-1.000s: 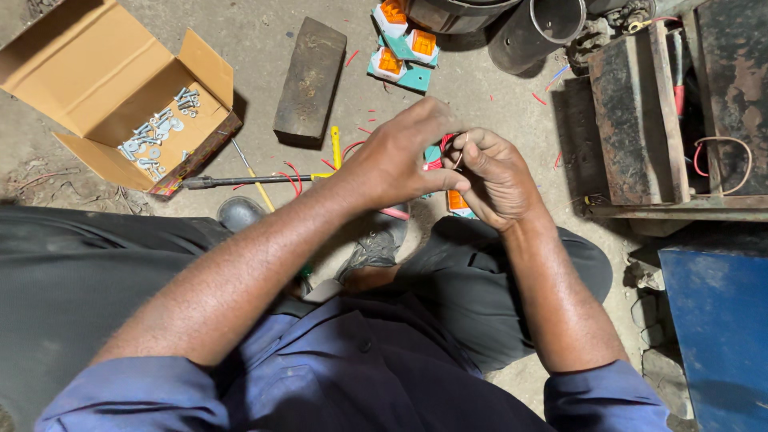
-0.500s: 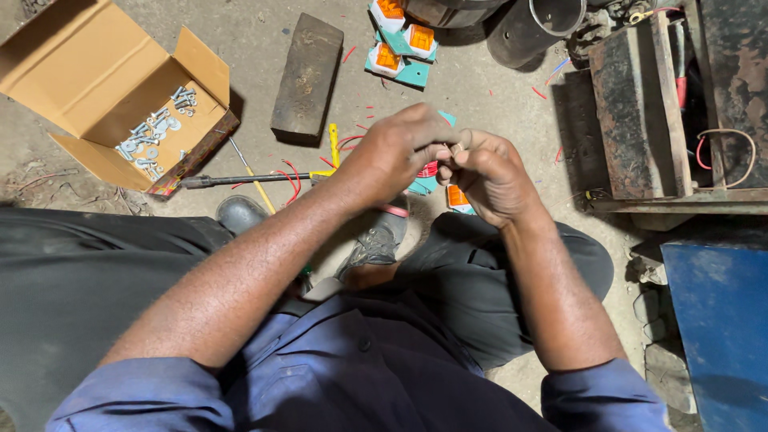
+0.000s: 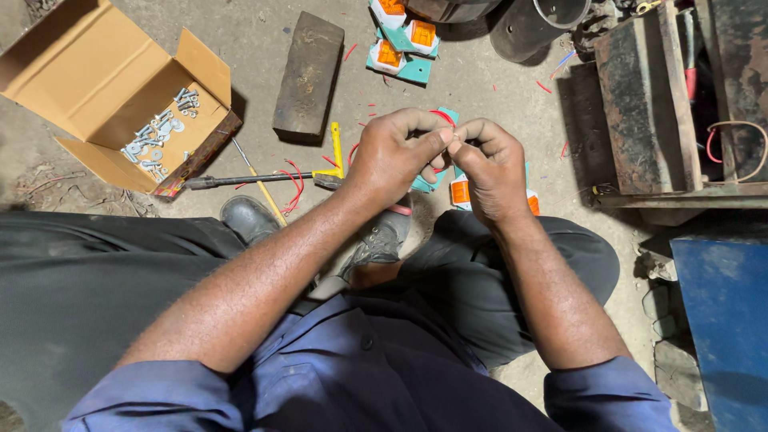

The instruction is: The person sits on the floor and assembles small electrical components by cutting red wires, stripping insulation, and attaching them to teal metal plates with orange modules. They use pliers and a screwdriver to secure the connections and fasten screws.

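Note:
My left hand (image 3: 394,156) and my right hand (image 3: 492,170) meet above my lap, fingertips pinched together on a thin red wire (image 3: 442,114) that loops over the left hand's knuckles. Whatever lies between the fingertips is hidden. Beneath the hands, on the concrete floor, lie small orange lamp units on teal backing (image 3: 459,192), partly covered by the hands. My grey shoe (image 3: 382,238) shows just below the left wrist.
An open cardboard box (image 3: 96,88) with silver bolts lies far left. Also on the floor are a dark block (image 3: 309,74), a long black tool (image 3: 256,180), a yellow piece (image 3: 336,148), more orange lamps (image 3: 404,40) and red wire scraps. A rusty metal frame (image 3: 640,104) and a blue panel (image 3: 724,320) stand right.
Both hands have shifted slightly toward me and their fingertips have come together in a tighter pinch on the red wire.

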Demonstrator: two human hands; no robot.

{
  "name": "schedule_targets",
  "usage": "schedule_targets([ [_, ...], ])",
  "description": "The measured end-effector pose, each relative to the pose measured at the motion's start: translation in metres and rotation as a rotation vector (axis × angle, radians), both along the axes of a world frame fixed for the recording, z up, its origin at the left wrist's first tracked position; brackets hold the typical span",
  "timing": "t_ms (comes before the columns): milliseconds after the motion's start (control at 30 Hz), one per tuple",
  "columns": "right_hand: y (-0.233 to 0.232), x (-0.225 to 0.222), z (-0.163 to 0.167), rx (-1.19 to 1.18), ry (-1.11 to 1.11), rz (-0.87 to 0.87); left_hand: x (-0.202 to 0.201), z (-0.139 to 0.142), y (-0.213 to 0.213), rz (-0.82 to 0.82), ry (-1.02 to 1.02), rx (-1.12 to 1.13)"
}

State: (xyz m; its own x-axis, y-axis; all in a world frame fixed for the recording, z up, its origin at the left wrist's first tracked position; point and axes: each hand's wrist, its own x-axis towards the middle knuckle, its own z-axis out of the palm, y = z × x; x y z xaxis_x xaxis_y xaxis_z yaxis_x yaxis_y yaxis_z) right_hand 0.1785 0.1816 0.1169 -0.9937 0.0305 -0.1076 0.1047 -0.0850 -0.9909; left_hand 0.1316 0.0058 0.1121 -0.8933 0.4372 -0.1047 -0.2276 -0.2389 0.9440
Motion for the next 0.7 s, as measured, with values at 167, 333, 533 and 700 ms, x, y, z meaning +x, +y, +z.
schedule_targets([
  [167, 0.001, 0.001, -0.004, -0.026, 0.047, -0.034, 0.001, -0.001, 0.003, 0.004, -0.056, 0.087],
  [333, -0.004, 0.001, 0.0, 0.06, 0.075, -0.061, 0.0, 0.005, 0.004, 0.013, 0.074, -0.056],
  [533, 0.002, -0.007, 0.033, 1.048, 0.815, 0.118, -0.021, 0.011, -0.003, -0.151, -0.382, -0.073],
  [700, 0.002, -0.004, 0.039, 0.851, 0.643, 0.124, -0.015, 0.008, -0.011, -0.07, 0.18, -0.188],
])
